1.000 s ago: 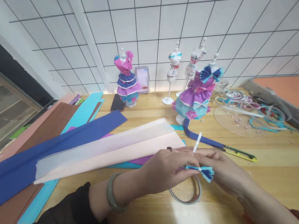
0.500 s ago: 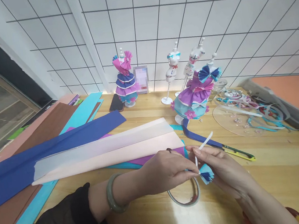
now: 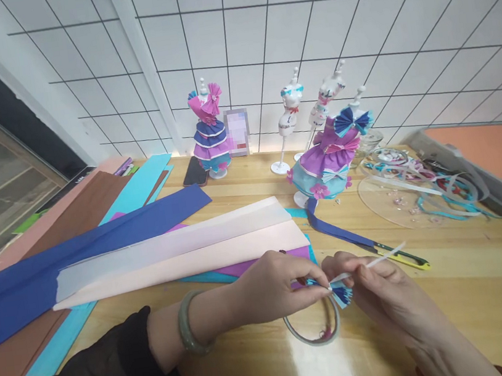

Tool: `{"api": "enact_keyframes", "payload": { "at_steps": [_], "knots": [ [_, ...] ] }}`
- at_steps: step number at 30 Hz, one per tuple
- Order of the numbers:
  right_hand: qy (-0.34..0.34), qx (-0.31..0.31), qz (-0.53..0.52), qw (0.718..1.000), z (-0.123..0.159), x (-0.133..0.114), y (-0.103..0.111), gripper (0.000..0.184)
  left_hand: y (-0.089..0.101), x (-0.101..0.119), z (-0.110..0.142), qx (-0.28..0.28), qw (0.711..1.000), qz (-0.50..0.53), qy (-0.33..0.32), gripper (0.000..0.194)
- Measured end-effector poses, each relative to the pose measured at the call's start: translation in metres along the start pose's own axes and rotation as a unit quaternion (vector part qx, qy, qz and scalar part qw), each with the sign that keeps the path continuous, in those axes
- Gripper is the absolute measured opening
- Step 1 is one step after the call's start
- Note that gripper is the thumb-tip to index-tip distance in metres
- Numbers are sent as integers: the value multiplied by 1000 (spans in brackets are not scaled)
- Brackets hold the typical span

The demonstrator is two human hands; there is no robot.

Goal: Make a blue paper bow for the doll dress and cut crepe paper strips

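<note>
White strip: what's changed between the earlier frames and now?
The white strip has swung right and downward, now nearly level in view. The right hand shifted right, still gripping it. Unchanged: left hand pinching the blue bow; pale sheets lying flat.

The wood-grained worktop [image 3: 257, 361] carries a grey ring [image 3: 317, 342] near its front, with overlapping sheets to the ring's left and beyond it: pale [image 3: 222, 251], blue [image 3: 143, 218], brown [image 3: 77, 215]. Well beyond the ring stand two dressed forms, one pink-topped [image 3: 210, 137] and one purple [image 3: 326, 162], two white forms [image 3: 290, 114], and a phone [image 3: 195, 172] lying flat. Beyond the ring to the right lie a blue strip [image 3: 331, 229], a yellow-edged tool [image 3: 405, 260] and a clear disc [image 3: 373, 208], with a glass jar [image 3: 369, 141] farther back.
</note>
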State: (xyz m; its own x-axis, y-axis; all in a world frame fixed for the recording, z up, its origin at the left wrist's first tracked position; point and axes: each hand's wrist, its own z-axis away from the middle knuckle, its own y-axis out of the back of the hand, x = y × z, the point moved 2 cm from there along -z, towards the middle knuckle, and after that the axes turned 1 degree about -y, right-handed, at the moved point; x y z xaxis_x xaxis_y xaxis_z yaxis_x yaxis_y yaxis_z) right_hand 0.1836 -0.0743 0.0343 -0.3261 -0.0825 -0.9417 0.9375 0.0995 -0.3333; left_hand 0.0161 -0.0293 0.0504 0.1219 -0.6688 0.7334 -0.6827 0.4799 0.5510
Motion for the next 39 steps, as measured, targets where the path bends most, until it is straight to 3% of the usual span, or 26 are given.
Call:
{"api": "enact_keyframes", "payload": {
  "at_steps": [5, 9, 13, 19, 24, 28, 33, 37, 39],
  "knots": [
    [79, -91, 39, 992, 4, 3, 8, 14, -1, -2, 0, 42, 999, -11, -4, 7],
    [115, -110, 102, 982, 4, 2, 10, 15, 0, -2, -1, 81, 996, -43, -14, 6],
    [113, -105, 147, 977, 5, 2, 11, 13, 1, -1, -2, 115, 992, -58, -15, 6],
    [83, -108, 195, 971, 6, -2, 7, 13, 4, -1, -3, 120, 992, -24, 36, 8],
    [65, -130, 202, 968, 6, -3, 2, 13, 4, -1, -4, 122, 987, 49, 94, 8],
    [72, -103, 189, 974, 7, -4, 2, 14, 4, -1, -5, 126, 974, 118, 150, 11],
    [96, -92, 195, 972, 7, -4, -1, 21, 5, -2, -7, 158, 955, 181, 172, 9],
    [102, -88, 204, 970, 7, -2, -3, 29, 4, -8, -7, 180, 920, 284, 201, 11],
    [82, -50, 199, 975, 7, 1, -3, 34, 2, -12, -7, 181, 895, 349, 209, 14]
  ]
}}
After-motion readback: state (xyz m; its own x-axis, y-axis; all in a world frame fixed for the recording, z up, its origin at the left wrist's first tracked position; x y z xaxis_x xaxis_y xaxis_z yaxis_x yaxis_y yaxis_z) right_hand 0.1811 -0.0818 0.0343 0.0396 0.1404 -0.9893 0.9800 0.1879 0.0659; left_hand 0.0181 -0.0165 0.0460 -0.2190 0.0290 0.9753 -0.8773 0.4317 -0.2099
